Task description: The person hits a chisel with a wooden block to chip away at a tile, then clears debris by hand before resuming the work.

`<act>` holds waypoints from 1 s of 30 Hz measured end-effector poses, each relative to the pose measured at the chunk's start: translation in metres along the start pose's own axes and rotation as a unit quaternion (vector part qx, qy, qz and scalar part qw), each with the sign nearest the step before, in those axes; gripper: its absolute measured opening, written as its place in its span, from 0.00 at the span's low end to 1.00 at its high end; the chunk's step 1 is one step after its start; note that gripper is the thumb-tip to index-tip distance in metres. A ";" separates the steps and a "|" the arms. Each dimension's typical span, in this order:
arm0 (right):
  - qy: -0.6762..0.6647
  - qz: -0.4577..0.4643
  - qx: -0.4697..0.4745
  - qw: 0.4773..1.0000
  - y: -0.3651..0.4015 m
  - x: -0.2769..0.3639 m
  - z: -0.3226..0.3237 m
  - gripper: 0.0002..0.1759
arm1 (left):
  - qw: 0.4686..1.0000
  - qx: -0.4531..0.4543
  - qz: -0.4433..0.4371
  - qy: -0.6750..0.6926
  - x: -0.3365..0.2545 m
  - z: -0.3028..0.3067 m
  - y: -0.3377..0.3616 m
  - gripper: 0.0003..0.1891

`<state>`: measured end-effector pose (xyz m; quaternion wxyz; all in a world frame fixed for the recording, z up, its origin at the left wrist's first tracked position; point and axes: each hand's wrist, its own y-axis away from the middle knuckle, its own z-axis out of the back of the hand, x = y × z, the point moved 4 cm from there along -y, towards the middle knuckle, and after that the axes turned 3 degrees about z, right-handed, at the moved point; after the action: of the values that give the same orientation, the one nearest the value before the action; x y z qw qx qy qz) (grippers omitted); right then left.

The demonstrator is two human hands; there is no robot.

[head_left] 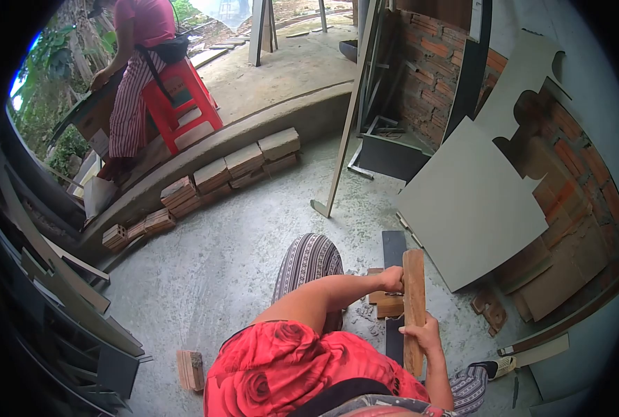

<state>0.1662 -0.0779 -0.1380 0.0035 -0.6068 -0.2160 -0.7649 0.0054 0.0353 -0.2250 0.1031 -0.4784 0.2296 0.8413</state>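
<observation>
I hold a long, narrow wooden piece (414,299) upright-ish in front of me, over the concrete floor. My left hand (393,279) grips its side near the upper end. My right hand (425,335) is closed around it lower down. Under the piece lie a dark flat strip (394,249) and a small wooden block (387,304), with wood chips scattered around them. My knee in striped trousers (309,260) is just left of the hands.
Grey cut panels (469,201) lean on a brick wall at right. A thin lath (344,132) stands ahead. Bricks (247,163) line a curb. Another person sits on a red stool (181,101) at the far left. Boards (59,292) are stacked at left; a brick (190,368) lies nearby.
</observation>
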 end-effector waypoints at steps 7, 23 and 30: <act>-0.001 0.004 -0.001 1.000 0.002 0.001 -0.001 0.26 | 0.999 -0.026 -0.043 0.013 0.008 -0.002 -0.007 0.21; -0.018 -0.011 0.002 1.000 -0.001 0.005 -0.003 0.28 | 0.999 -0.006 0.033 0.007 -0.001 0.004 -0.006 0.18; -0.015 -0.012 0.000 1.000 0.000 0.003 -0.002 0.28 | 1.000 -0.004 -0.002 -0.029 -0.004 0.004 -0.004 0.15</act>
<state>0.1638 -0.0780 -0.1353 -0.0085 -0.6154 -0.2235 -0.7558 0.0055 0.0410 -0.2209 0.1094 -0.4549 0.2220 0.8554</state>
